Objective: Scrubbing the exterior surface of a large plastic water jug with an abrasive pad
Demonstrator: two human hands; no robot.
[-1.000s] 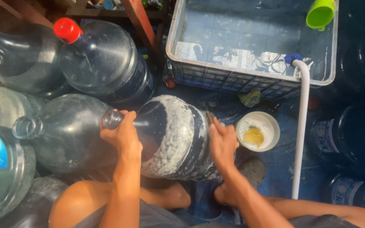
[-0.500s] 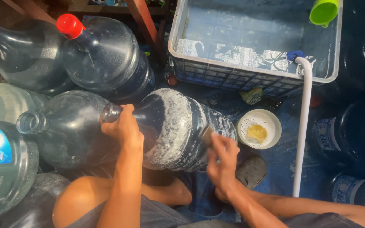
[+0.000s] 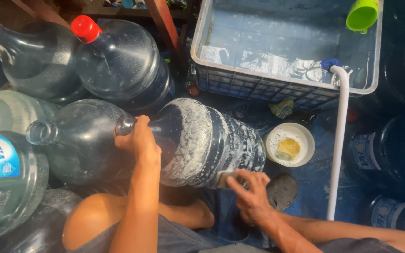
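A large blue water jug (image 3: pixel 202 140) lies on its side across my lap, its body streaked with white soap foam. My left hand (image 3: pixel 139 138) grips the jug's neck near its open mouth. My right hand (image 3: pixel 251 192) presses a small scrubbing sponge (image 3: pixel 222 179) against the jug's lower side near its base. A white bowl (image 3: pixel 289 144) with a yellow soap lump sits just right of the jug.
Several more big water jugs (image 3: pixel 118 65) crowd the left side, two with red caps. A grey crate lined with plastic (image 3: pixel 282 86) holds water at the top right, with a green cup (image 3: pixel 362 16) on its rim. A white pipe (image 3: pixel 338 145) runs down from it.
My right hand has slid from the jug's upper right side down to its lower edge with the sponge. The left hand keeps its hold on the neck.
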